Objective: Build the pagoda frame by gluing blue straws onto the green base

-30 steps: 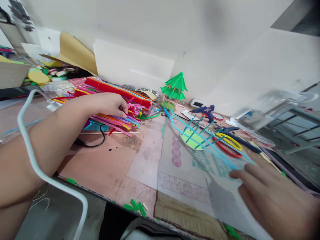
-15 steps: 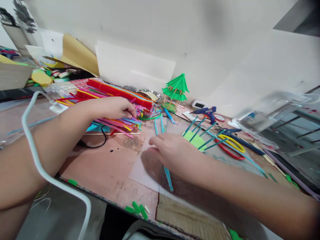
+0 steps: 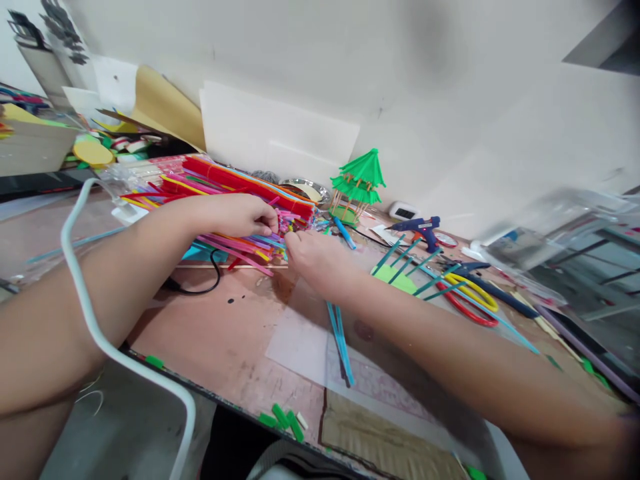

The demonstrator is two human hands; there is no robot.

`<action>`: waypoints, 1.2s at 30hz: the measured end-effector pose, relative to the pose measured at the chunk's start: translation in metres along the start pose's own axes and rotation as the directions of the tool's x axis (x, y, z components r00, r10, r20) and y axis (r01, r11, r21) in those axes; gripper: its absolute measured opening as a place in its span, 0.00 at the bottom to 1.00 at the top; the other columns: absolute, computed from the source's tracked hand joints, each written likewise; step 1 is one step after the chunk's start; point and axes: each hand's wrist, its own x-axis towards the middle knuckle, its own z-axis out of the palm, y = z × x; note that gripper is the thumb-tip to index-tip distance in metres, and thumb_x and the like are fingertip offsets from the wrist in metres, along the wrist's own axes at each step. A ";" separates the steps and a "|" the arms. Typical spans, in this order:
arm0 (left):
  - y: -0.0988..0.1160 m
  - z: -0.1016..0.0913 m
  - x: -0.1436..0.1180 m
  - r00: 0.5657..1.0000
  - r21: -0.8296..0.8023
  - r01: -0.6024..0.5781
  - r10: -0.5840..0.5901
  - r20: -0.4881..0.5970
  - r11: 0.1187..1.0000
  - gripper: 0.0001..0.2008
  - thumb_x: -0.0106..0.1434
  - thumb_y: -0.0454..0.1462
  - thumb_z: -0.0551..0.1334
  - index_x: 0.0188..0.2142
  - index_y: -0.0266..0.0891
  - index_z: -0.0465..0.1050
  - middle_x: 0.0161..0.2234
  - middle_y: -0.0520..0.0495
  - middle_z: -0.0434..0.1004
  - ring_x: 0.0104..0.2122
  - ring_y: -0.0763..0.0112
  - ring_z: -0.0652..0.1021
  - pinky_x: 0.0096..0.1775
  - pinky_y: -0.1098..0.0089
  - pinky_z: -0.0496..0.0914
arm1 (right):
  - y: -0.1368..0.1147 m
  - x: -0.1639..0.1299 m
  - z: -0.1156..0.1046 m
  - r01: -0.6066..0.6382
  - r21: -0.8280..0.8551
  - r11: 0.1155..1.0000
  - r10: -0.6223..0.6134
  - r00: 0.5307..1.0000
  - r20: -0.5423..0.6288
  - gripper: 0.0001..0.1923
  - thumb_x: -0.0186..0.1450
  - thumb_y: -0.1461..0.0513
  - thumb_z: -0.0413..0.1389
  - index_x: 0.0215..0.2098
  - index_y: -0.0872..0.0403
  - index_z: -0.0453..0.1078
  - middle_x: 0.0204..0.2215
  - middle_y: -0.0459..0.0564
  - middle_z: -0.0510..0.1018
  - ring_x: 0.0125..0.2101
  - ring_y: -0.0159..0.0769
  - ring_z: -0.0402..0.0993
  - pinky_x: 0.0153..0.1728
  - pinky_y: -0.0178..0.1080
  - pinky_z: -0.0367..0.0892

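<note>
Both hands meet at the straw pile (image 3: 235, 193) near the desk's back edge: left hand (image 3: 240, 215) rests curled on it, right hand (image 3: 313, 257) pinches its straw ends.

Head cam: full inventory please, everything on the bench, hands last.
straw pile: many, mixed red, pink, yellow, purple; back left of the bench
blue straws: two or so, lying on the clear sheet near the front edge
clear sheet: one, see-through; bench centre
pagoda model: one, green roofs; by the wall
glue gun: one, blue; right of the pagoda
scissors: yellow and red handles; right side
green pieces: several, short; front edge
white cable: one; left foreground
left hand: resting on the straw pile
right hand: fingertips at the pile's end, beside the left hand
</note>
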 end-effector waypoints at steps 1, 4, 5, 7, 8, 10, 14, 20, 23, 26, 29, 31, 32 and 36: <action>0.000 0.000 0.000 1.000 0.001 0.004 -0.004 0.000 1.000 0.13 0.63 0.39 0.57 0.41 0.39 0.78 0.40 0.45 0.82 0.37 0.64 0.77 0.40 0.69 0.67 | 0.001 -0.007 -0.001 -0.009 -0.008 1.000 0.009 1.000 0.003 0.12 0.72 0.70 0.45 0.45 0.61 0.69 0.37 0.59 0.79 0.38 0.44 0.77 0.32 0.40 0.60; 0.000 0.001 0.000 1.000 0.007 -0.001 0.001 -0.001 1.000 0.14 0.64 0.40 0.56 0.42 0.39 0.79 0.40 0.45 0.82 0.38 0.64 0.77 0.41 0.69 0.67 | 0.004 -0.041 -0.004 -0.049 -0.046 0.998 0.049 0.999 0.011 0.09 0.71 0.68 0.48 0.40 0.58 0.70 0.32 0.57 0.79 0.32 0.42 0.76 0.29 0.40 0.56; 0.000 0.001 0.000 1.000 0.007 -0.006 0.006 -0.004 1.000 0.14 0.64 0.41 0.56 0.42 0.39 0.79 0.41 0.45 0.82 0.38 0.64 0.77 0.41 0.69 0.67 | 0.005 -0.057 -0.005 -0.069 -0.061 0.996 0.071 0.997 0.032 0.08 0.71 0.67 0.49 0.38 0.57 0.69 0.30 0.56 0.78 0.31 0.42 0.76 0.28 0.40 0.56; 0.000 0.001 0.000 1.000 0.001 -0.013 0.013 -0.006 1.000 0.14 0.64 0.41 0.56 0.41 0.40 0.79 0.42 0.44 0.83 0.39 0.63 0.77 0.41 0.69 0.67 | 0.008 -0.090 -0.007 -0.120 -0.079 0.990 0.126 0.990 0.066 0.08 0.70 0.67 0.49 0.35 0.55 0.69 0.26 0.53 0.77 0.27 0.40 0.75 0.27 0.41 0.53; 0.000 0.001 0.000 1.000 -0.004 -0.008 0.008 -0.005 1.000 0.14 0.64 0.41 0.57 0.41 0.40 0.79 0.42 0.44 0.83 0.40 0.63 0.78 0.42 0.69 0.67 | 0.009 -0.106 -0.008 -0.145 -0.092 0.985 0.154 0.983 0.096 0.08 0.70 0.67 0.50 0.36 0.55 0.69 0.25 0.53 0.77 0.26 0.40 0.75 0.26 0.41 0.51; 0.001 0.001 0.000 1.000 -0.012 0.013 -0.013 0.001 1.000 0.14 0.63 0.40 0.57 0.42 0.40 0.79 0.44 0.43 0.83 0.41 0.62 0.78 0.43 0.68 0.67 | 0.014 -0.137 -0.007 -0.221 -0.132 0.966 0.240 0.959 0.151 0.07 0.69 0.66 0.50 0.37 0.55 0.70 0.23 0.52 0.77 0.24 0.41 0.75 0.25 0.41 0.47; 0.005 -0.001 -0.001 0.999 -0.007 0.038 -0.038 0.012 0.999 0.14 0.62 0.40 0.58 0.42 0.39 0.79 0.43 0.44 0.83 0.40 0.62 0.78 0.42 0.69 0.68 | 0.026 -0.188 -0.004 -0.451 -0.165 0.877 0.480 0.835 0.270 0.06 0.67 0.65 0.50 0.34 0.54 0.68 0.22 0.53 0.78 0.23 0.43 0.76 0.25 0.40 0.43; 0.010 -0.013 -0.009 0.991 -0.026 0.112 -0.113 -0.067 0.993 0.16 0.64 0.46 0.58 0.39 0.40 0.80 0.38 0.47 0.84 0.37 0.64 0.78 0.40 0.69 0.67 | 0.030 -0.224 -0.017 -0.621 -0.102 0.777 0.590 0.663 0.462 0.07 0.68 0.63 0.50 0.31 0.52 0.66 0.25 0.55 0.81 0.28 0.49 0.80 0.27 0.40 0.46; 0.004 -0.012 -0.007 0.965 0.027 0.143 -0.133 -0.227 0.989 0.23 0.63 0.52 0.59 0.47 0.38 0.78 0.41 0.44 0.82 0.38 0.61 0.78 0.40 0.67 0.67 | 0.019 -0.217 -0.023 -0.626 -0.017 0.780 0.542 0.662 0.517 0.08 0.69 0.62 0.49 0.32 0.52 0.67 0.26 0.53 0.80 0.27 0.45 0.79 0.28 0.39 0.49; -0.005 -0.003 0.002 0.956 0.164 0.059 -0.009 -0.294 0.985 0.28 0.59 0.52 0.63 0.54 0.38 0.75 0.50 0.39 0.78 0.45 0.57 0.77 0.45 0.65 0.67 | 0.007 -0.196 -0.025 -0.549 0.117 0.828 0.427 0.751 0.503 0.10 0.72 0.61 0.47 0.36 0.51 0.69 0.27 0.51 0.80 0.26 0.40 0.76 0.27 0.39 0.50; -0.010 0.005 0.007 0.966 0.214 0.050 0.008 -0.260 0.975 0.17 0.60 0.45 0.62 0.45 0.40 0.79 0.43 0.43 0.80 0.39 0.61 0.77 0.40 0.67 0.66 | 0.001 -0.166 -0.026 -0.402 0.250 0.881 0.269 0.860 0.434 0.12 0.73 0.56 0.49 0.37 0.51 0.71 0.28 0.50 0.80 0.26 0.38 0.76 0.26 0.38 0.49; -0.011 0.005 0.006 0.963 0.219 0.098 -0.037 -0.267 0.971 0.13 0.63 0.44 0.59 0.41 0.41 0.78 0.36 0.46 0.81 0.33 0.65 0.76 0.35 0.68 0.64 | 0.002 -0.144 -0.029 -0.332 0.306 0.892 0.208 0.904 0.374 0.12 0.72 0.56 0.51 0.35 0.51 0.72 0.28 0.49 0.80 0.26 0.35 0.74 0.26 0.37 0.49; -0.011 0.004 0.005 0.960 0.216 0.125 -0.064 -0.272 0.968 0.13 0.64 0.44 0.58 0.40 0.42 0.78 0.34 0.48 0.81 0.31 0.66 0.76 0.34 0.69 0.63 | 0.004 -0.131 -0.030 -0.309 0.319 0.896 0.199 0.921 0.335 0.13 0.72 0.57 0.51 0.34 0.51 0.73 0.27 0.49 0.79 0.25 0.34 0.73 0.26 0.37 0.49; -0.011 -0.006 -0.001 0.946 0.147 0.195 -0.147 -0.288 0.970 0.14 0.65 0.44 0.56 0.41 0.41 0.77 0.34 0.49 0.81 0.31 0.66 0.77 0.34 0.70 0.64 | 0.012 -0.070 -0.035 -0.178 0.380 0.908 0.147 0.983 0.110 0.11 0.72 0.60 0.52 0.35 0.53 0.74 0.26 0.47 0.78 0.26 0.31 0.69 0.28 0.35 0.51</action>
